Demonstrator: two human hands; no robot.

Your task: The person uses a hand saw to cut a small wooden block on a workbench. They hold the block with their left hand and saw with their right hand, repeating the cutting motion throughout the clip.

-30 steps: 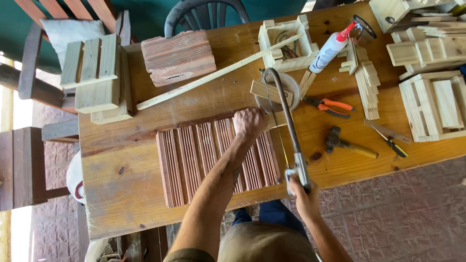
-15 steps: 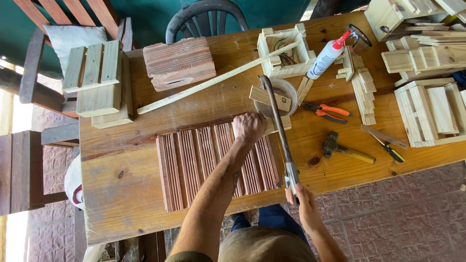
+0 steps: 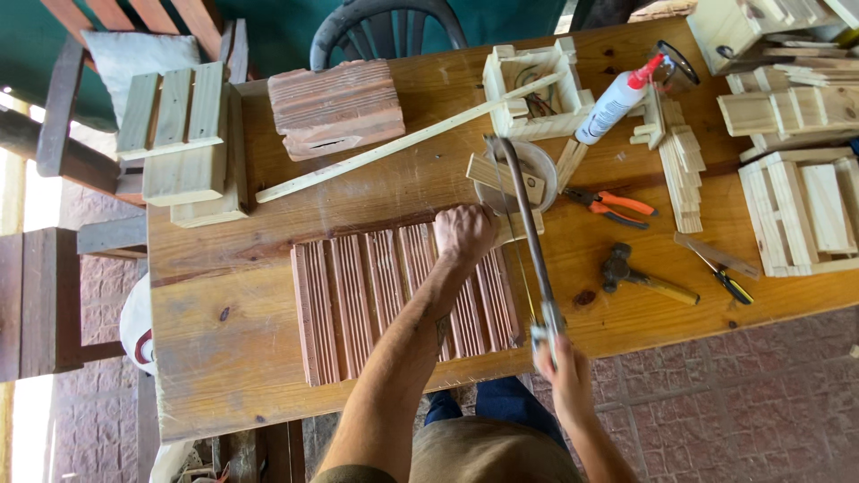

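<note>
At the far left of the table point(image 3: 206, 358) stands a small slatted crate point(image 3: 179, 134) of pale wood, and beside it, toward the back, a reddish grooved block point(image 3: 335, 107) with a slot in its front. A long thin wooden strip point(image 3: 403, 143) lies slanted from near the crate up to an open pale box frame point(image 3: 532, 89). In the middle lies the reddish ribbed wooden panel point(image 3: 358, 304), flat and close to the near edge. The left hand point(image 3: 463, 234) presses down on its far right corner, fingers curled over the wood. Just right of it the hacksaw point(image 3: 523, 233) runs along the panel's right edge, and the right hand point(image 3: 562, 371) is closed around its handle off the table's near edge. Further right lie orange-handled pliers point(image 3: 608, 204), a white glue bottle point(image 3: 617, 97), a hammer point(image 3: 640, 277), and more pale slatted boxes point(image 3: 801, 210).
</note>
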